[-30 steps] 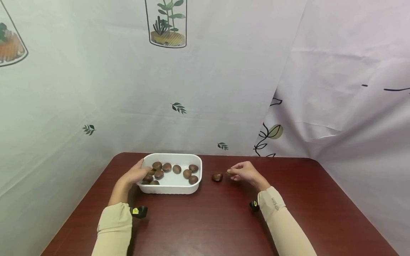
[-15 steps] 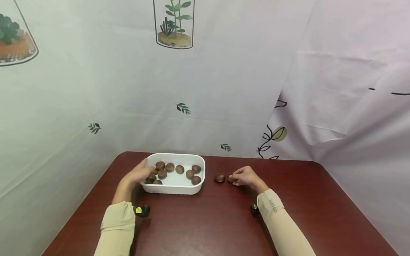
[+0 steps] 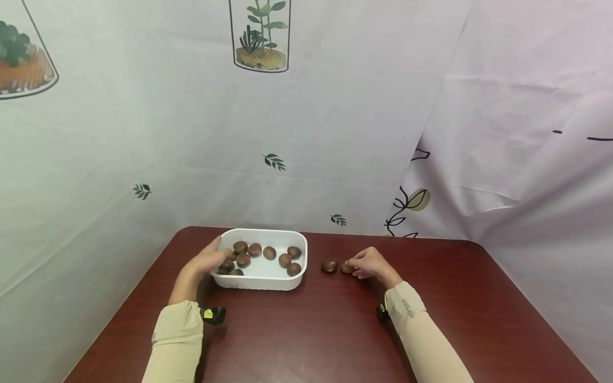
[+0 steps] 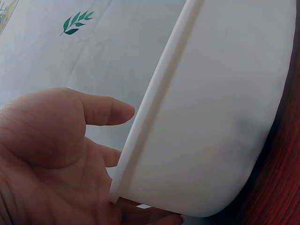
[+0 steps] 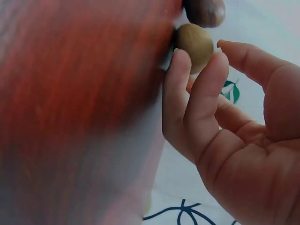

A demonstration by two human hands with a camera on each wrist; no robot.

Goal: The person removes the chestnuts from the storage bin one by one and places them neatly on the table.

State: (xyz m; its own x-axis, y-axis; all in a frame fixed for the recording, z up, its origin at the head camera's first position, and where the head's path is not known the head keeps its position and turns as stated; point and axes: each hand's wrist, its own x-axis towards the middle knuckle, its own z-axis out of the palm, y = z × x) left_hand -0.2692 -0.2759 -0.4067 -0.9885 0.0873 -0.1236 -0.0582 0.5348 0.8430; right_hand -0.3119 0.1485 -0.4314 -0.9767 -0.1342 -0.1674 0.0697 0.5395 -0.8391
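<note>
A white plastic tray (image 3: 258,283) holds several brown chestnuts (image 3: 270,252). My left hand (image 3: 206,260) grips its left side, with the thumb over the rim; in the left wrist view the fingers (image 4: 159,218) pass partly out of sight at the tray's end. Right of the tray, one chestnut (image 3: 329,265) lies on the table. My right hand (image 3: 372,264) has its fingertips at a second chestnut (image 3: 347,267) beside that one, low at the tabletop. The right wrist view shows this chestnut's pale face (image 5: 196,46) between fingertips and thumb; whether the thumb touches is hard to tell.
The dark red wooden table (image 3: 297,340) ends at a white cloth backdrop (image 3: 335,122) with printed plants. The tray stands near the far edge. A dark wrist device (image 3: 213,315) sits on the left wrist.
My right hand has lowered its chestnut to the tabletop beside the other one. The view shifted slightly, and the left hand has stayed on the tray.
</note>
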